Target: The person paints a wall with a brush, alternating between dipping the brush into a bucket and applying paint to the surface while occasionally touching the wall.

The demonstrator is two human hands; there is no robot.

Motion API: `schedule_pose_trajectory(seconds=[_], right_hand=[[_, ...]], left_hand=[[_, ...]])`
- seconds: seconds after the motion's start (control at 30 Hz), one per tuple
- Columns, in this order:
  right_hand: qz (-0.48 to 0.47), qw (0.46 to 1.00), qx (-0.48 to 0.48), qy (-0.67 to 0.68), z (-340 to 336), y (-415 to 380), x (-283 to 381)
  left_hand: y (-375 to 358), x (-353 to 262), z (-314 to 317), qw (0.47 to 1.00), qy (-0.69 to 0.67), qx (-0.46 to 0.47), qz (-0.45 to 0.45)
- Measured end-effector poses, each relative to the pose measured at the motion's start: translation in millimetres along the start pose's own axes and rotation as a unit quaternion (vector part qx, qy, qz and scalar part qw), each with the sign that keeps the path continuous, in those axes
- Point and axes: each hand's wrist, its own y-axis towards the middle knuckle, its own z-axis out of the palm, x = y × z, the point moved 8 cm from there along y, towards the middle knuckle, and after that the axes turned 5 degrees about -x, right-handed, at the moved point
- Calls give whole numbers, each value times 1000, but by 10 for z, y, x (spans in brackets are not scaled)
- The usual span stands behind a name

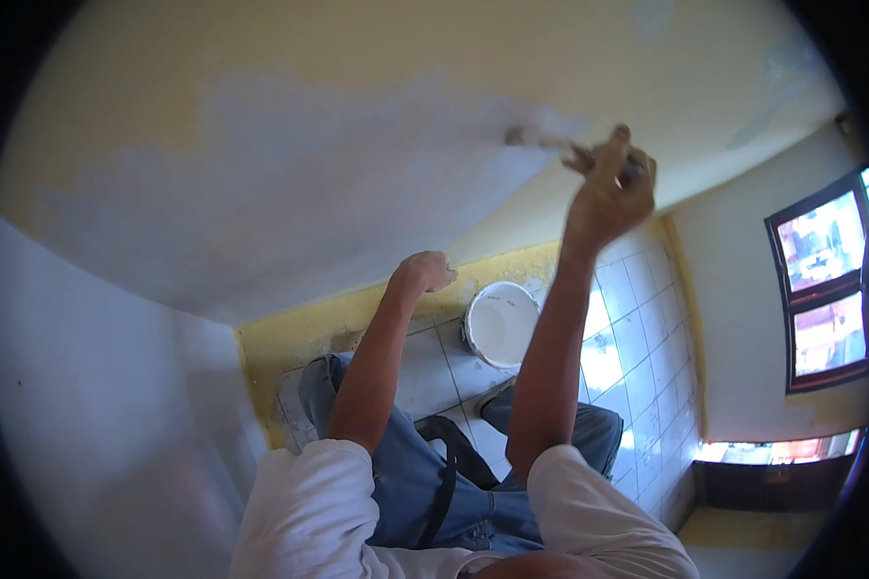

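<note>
My right hand [613, 188] is raised by the wall, its fingers closed around the handle of a paintbrush [541, 141]. The brush points left, with its bristle end at the border of a pale, whitish-lilac painted patch [338, 183] on the yellow wall [135, 87]. Motion blurs the brush a little. Lower down, my left hand [429, 272] is curled into a loose fist beside the foot of the wall, and nothing sticks out of it. A white paint bucket [502, 325] with pale paint inside stands on the floor between my forearms.
White floor tiles [637, 299] lie below, spotted near the wall. A pale side wall [97, 357] meets the painted wall at the left. Dark-framed windows [826, 280] are on the right. My bent legs in jeans [406, 482] flank the bucket's near side.
</note>
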Motion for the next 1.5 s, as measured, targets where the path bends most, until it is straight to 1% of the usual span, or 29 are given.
schedule_pose_trajectory(seconds=[0.07, 0.17, 0.2, 0.27, 0.33, 0.37, 0.43, 0.5, 0.53, 0.57, 0.6, 0.67, 0.77, 0.8, 0.83, 0.9, 0.93, 1.0, 1.03, 1.07, 1.1, 1.13, 1.2, 1.23, 1.3, 1.33, 1.4, 1.47, 1.5], right_hand=[[-6, 999, -26, 35, 78, -7, 62], [42, 989, -90, 106, -211, -80, -117], [39, 991, -103, 78, -336, -134, -162], [25, 998, -53, 30, -360, -211, -140], [22, 998, -15, 58, -104, -202, -126], [44, 996, -19, 69, -86, -176, -101], [-118, 987, -76, 82, -297, -42, 45], [-167, 976, -91, 108, -515, -15, 218], [-188, 966, -112, 138, -727, 21, 273], [-192, 969, -130, 81, -952, 51, 323], [-156, 978, -124, 57, -1181, 84, 316], [-161, 987, -16, 5, -1544, 115, 203], [-4, 994, 93, -61, -2113, 44, -564], [101, 990, 82, -44, -2333, -46, -917], [181, 979, 84, -37, -2577, -176, -1290], [274, 961, 37, -15, -2900, -512, -1805], [336, 941, 29, -28, -3088, -740, -2141], [470, 881, -55, -2, -3299, -1231, -2720], [511, 855, -79, 18, -3307, -1398, -2950], [509, 860, -42, -6, -3341, -1453, -2978], [495, 869, 2, -21, -3252, -1380, -3006], [476, 878, 45, -32, -3066, -1283, -3011], [397, 908, 113, -70, -2949, -1025, -2784], [359, 917, 151, -92, -2920, -961, -2631], [226, 941, 198, -155, -2923, -861, -2467], [151, 946, 221, -185, -2893, -822, -2383], [171, 945, 217, -175, -2883, -846, -2346], [174, 947, 215, -165, -2881, -890, -2360], [192, 940, 235, -157, -2852, -913, -2333]], left_hand=[[-58, -38, 20, 1000, 5, 11, 2], [-18, 50, 28, 1000, 19, -10, -2], [22, 80, 15, 999, 26, -21, -2], [-26, 10, -102, 1000, 21, -2, -19], [-61, -45, -57, 999, 21, 16, -21], [-60, -75, -5, 999, 22, 20, -15], [-4, -79, 56, 1000, 21, 22, -6], [26, -33, 137, 1000, 12, 21, -3], [63, -16, 114, 1000, 27, 1, -4], [108, -2, 90, 999, 45, -15, -5], [136, 0, 85, 998, 62, -28, -5], [115, -58, 65, 999, 49, -10, -9], [69, -220, 12, 998, 62, 11, -1], [27, -267, 70, 997, 75, 21, 4], [-34, -307, 139, 997, 78, 20, 7], [-137, -406, 266, 995, 96, 20, 13], [-219, -497, 390, 996, 67, 42, 40], [-422, -616, 597, 993, 12, 87, 85], [-521, -693, 701, 990, 7, 81, 112], [-609, -799, 805, 988, -6, 69, 139], [-630, -948, 795, 984, -17, 43, 172], [-616, -1012, 789, 983, -1, 28, 180], [-770, -1251, 964, 980, 32, -9, 198], [-919, -1404, 1046, 981, -17, -3, 194], [-1336, -1763, 1253, 976, -126, 8, 178], [-1511, -1943, 1356, 974, -132, 13, 181], [-1788, -2223, 1500, 971, -150, 24, 186], [-1884, -2245, 1614, 966, -189, -3, 178], [-1910, -2249, 1643, 962, -209, -20, 176]])
